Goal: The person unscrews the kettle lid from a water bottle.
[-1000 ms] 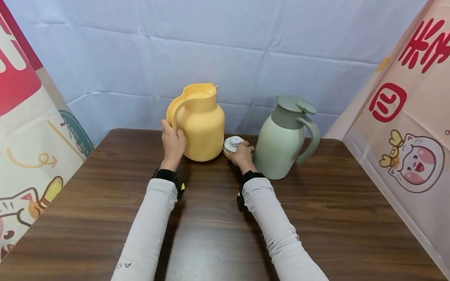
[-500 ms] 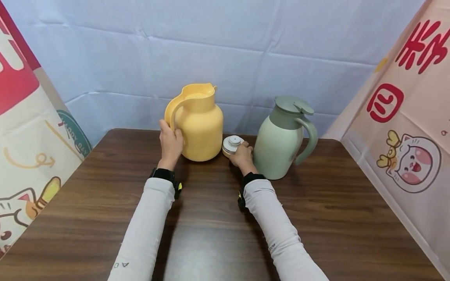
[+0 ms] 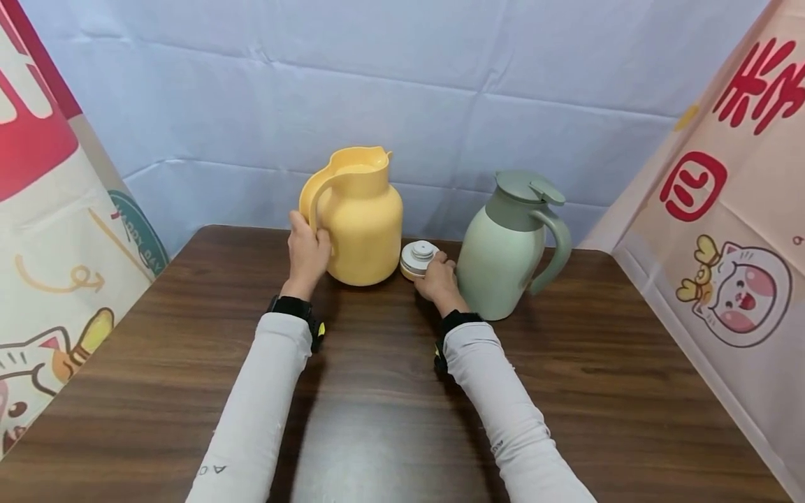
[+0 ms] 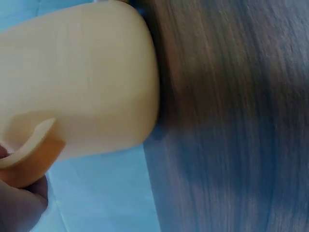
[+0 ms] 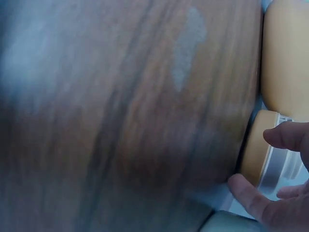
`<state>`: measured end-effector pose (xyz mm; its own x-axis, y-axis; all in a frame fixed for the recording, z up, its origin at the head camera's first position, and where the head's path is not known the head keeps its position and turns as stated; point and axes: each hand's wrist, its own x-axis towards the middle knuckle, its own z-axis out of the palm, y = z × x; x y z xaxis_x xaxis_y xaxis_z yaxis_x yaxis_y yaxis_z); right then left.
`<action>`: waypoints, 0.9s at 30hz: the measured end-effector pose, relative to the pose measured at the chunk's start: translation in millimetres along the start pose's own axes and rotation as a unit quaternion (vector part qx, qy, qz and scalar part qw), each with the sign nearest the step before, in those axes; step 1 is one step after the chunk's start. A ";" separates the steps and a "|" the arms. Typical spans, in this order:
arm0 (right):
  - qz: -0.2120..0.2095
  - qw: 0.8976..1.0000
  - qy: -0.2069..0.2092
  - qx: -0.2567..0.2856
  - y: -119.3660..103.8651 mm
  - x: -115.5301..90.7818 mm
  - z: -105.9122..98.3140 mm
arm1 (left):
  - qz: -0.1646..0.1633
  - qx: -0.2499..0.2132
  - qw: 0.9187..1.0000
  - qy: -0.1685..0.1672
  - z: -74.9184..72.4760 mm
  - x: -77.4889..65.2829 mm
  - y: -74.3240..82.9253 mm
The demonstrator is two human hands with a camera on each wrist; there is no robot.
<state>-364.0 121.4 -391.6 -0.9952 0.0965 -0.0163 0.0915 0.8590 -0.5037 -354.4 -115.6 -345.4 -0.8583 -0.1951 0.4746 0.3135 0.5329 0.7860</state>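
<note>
A yellow thermos jug (image 3: 367, 234) stands upright towards the back of the table, its top uncovered. My left hand (image 3: 308, 253) grips the lower part of its handle; in the left wrist view the fingers are partly out of frame beside the handle (image 4: 36, 150). Right of the jug lies its round stopper lid (image 3: 418, 258), white above and yellow below, white side up. My right hand (image 3: 441, 281) is at the near right side of this lid. In the right wrist view the thumb and fingers are spread loosely beside the lid (image 5: 256, 150); contact is hard to tell.
A green thermos jug (image 3: 503, 255) with its lid on stands close to the right hand, its handle towards the right. Behind the brown wooden table (image 3: 377, 391) hangs a pale cloth (image 3: 402, 84). Printed cloths (image 3: 736, 279) hang at both sides.
My right hand has shifted slightly to the right, and more of the lid shows. The left hand and the yellow jug stay in place; the head view sways a little.
</note>
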 end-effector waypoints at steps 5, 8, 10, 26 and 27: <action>-0.033 0.998 -0.016 -0.060 -11.6 -4.0 -10.6 | -0.041 0.066 0.993 -0.094 -24.1 -1.7 4.1; -0.033 0.994 -0.041 -0.094 -16.9 -8.1 -19.3 | -0.057 0.132 0.975 -0.167 -36.1 -0.2 2.9; -0.032 0.992 -0.052 -0.110 -18.3 -10.3 -23.8 | -0.062 0.172 0.960 -0.210 -41.5 1.8 2.9; -0.047 0.989 -0.061 -0.129 -19.4 -14.5 -28.2 | -0.084 0.246 0.913 -0.315 -52.5 -6.3 -5.5; -0.053 0.988 -0.064 -0.130 -19.2 -15.1 -29.8 | -0.082 0.248 0.912 -0.317 -51.9 -7.4 -6.6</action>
<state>-349.7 118.4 -355.9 -0.9943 -0.0520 -0.0929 -0.0251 0.9625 -0.2703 -329.1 -160.4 -333.6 -0.9888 0.1252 -0.0813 0.0719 0.8767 0.4756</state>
